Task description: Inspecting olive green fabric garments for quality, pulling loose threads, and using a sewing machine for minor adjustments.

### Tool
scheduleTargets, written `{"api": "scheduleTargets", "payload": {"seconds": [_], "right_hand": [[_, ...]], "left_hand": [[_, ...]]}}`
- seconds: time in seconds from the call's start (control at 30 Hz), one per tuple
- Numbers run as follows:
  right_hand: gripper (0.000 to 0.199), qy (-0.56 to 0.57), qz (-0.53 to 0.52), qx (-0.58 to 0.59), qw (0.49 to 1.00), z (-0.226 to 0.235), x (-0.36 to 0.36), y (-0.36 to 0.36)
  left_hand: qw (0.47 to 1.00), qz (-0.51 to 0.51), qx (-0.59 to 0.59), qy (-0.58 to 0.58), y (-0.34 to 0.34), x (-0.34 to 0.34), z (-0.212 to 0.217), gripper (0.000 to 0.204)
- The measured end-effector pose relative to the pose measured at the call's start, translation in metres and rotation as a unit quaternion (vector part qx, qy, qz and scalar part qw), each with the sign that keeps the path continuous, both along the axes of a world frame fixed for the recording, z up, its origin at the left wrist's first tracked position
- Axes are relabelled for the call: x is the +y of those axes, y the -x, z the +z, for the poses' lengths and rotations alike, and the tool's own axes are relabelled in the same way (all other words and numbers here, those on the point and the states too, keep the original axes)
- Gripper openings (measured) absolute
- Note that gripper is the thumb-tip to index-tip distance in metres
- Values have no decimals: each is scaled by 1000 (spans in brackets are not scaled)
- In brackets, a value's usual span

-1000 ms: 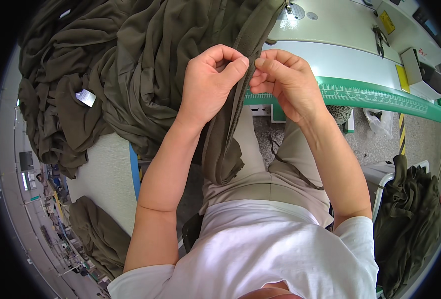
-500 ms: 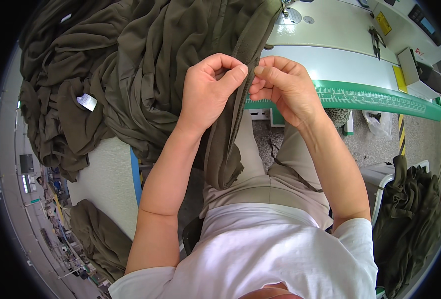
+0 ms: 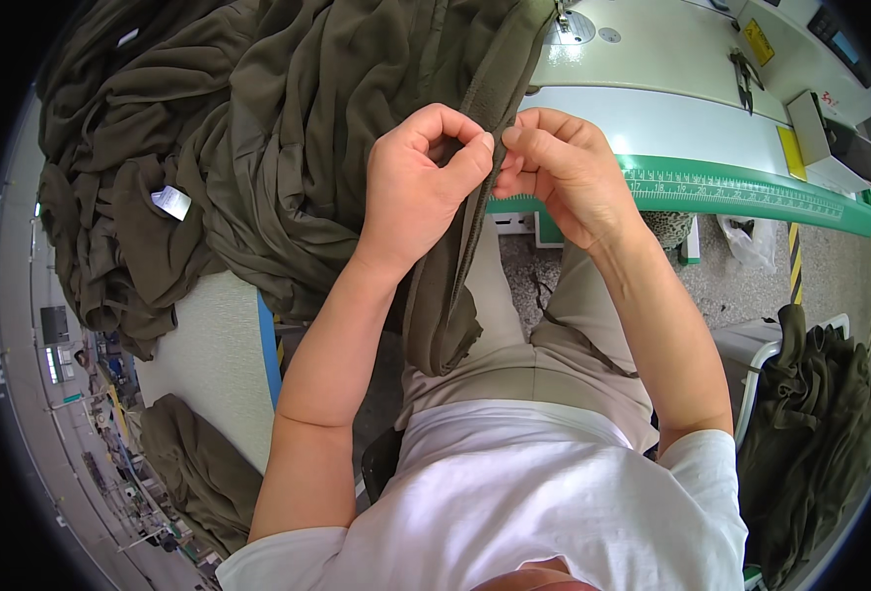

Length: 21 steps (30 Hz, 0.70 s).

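A large heap of dark olive fabric [image 3: 298, 158] spreads over the left side of the work table. Its long folded edge runs from the sewing machine's presser foot [image 3: 562, 14] down between my hands, and a loose end [image 3: 438, 330] hangs over my lap. My left hand [image 3: 418, 192] pinches this edge from the left, thumb against forefinger. From the right, my right hand [image 3: 569, 167] closes thumb and forefinger at the same edge, its other fingers curled. The two pinches almost meet; whatever small bit lies between the fingertips is hidden.
A green ruler strip [image 3: 731, 189] lines the table's front edge. Black snips [image 3: 745, 79] and an open white box [image 3: 830, 148] are at the right. More olive fabric [image 3: 810, 443] hangs over a white-framed cart, lower right. A pale side table [image 3: 214, 355] stands left.
My left hand has shifted slightly to the right along the fabric edge, its thumb now closer to my right fingertips. My right hand is nearly still.
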State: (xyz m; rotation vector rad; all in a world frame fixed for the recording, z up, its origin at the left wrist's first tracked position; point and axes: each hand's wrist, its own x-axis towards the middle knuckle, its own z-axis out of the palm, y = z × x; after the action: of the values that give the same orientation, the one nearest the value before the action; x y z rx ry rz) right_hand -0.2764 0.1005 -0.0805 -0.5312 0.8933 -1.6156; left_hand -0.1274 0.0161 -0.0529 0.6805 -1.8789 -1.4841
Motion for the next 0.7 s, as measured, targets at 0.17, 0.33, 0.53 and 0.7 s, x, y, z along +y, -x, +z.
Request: {"api": "scheduleTargets", "payload": {"seconds": [0.17,0.33,0.53,0.7], "right_hand": [[8,0,6,-1,1000,-2,0,1],[8,0,-1,2,1000,-2,1,1],[8,-15,-11,48,999,0,1,-2],[9,-5,-8,56,998,-2,1,-3]], "left_hand": [[999,17,12,-24,3,3,-4,10],[998,10,28,-62,2,1,-4,10],[965,24,-54,257,2,-6,6,10],[979,-12,-125,160,-1,-13,17,9]]}}
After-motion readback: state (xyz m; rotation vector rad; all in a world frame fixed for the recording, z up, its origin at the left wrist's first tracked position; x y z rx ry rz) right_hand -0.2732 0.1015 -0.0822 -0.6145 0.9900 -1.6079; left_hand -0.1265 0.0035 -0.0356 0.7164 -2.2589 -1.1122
